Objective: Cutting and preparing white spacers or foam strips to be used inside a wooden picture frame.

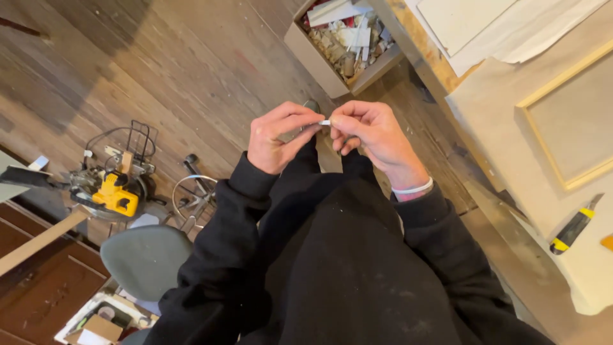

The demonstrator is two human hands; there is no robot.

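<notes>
White, small, thin strip (325,122) is being pinched at both ends between left hand (279,137) and right hand (370,136); likely light, easily dropped.

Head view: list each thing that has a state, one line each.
left hand: pinching one end of the small white piece
right hand: pinching its other end
small white piece: held between both hands
cardboard box: open, full of scraps
utility knife: lying on the bench
</notes>
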